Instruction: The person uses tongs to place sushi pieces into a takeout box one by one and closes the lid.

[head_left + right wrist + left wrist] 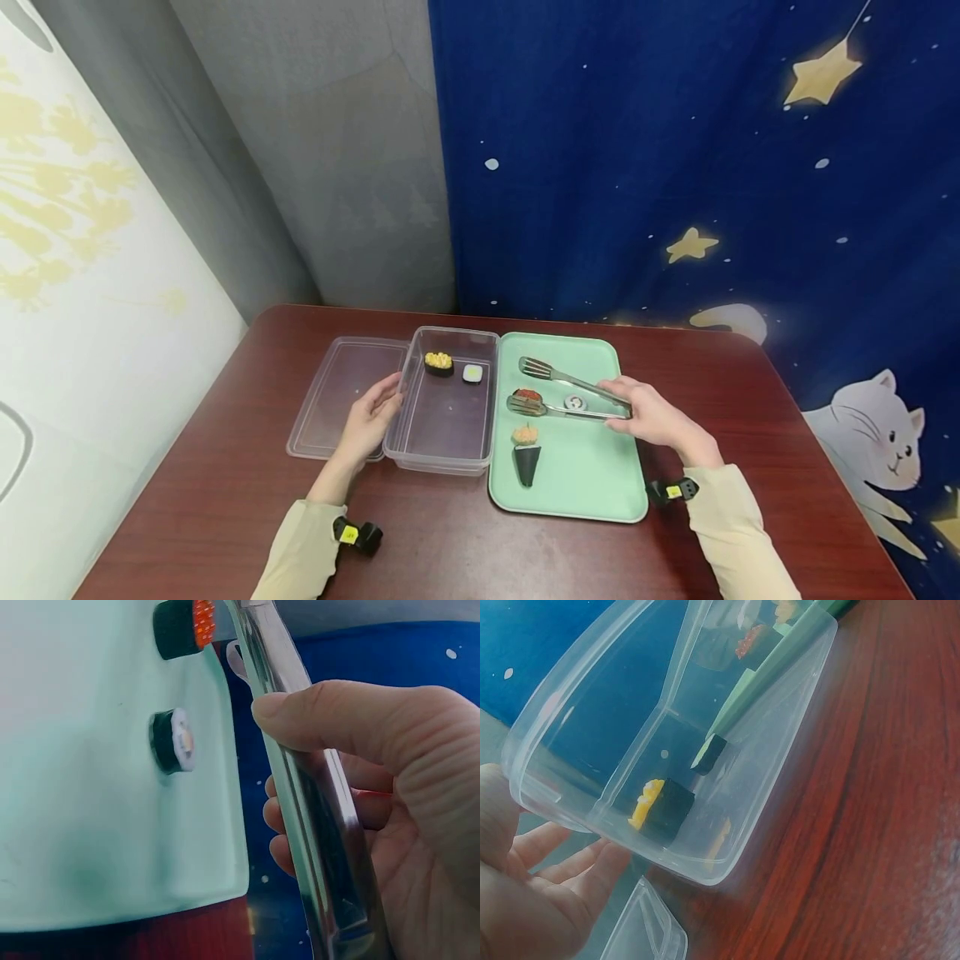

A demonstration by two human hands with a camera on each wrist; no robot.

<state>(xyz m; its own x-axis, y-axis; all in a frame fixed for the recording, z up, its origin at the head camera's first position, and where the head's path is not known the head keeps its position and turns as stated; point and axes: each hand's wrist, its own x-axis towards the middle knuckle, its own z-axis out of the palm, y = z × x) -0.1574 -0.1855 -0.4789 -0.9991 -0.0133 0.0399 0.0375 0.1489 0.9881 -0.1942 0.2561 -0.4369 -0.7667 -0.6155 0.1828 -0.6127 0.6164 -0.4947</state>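
My right hand (648,412) grips metal tongs (573,381) near their joined end, thumb on one side and fingers curled round the other. The tongs' arms stand spread above the green tray (592,492); the nearer tip overlaps a red-topped sushi piece (527,393) in the head view. Close to that arm sits a round sushi roll (575,402). My left hand (371,417) touches the left wall of a clear plastic container (442,462), fingers loosely extended along its outside. Inside the container are a yellow-topped sushi piece (438,363) and a small white-topped roll (472,373).
A cone-shaped hand roll (527,462) lies on the tray's near left part. The clear lid (322,417) lies flat left of the container, partly under the left hand. The container and tray stand side by side on a brown table (450,542), with curtains (562,167) behind.
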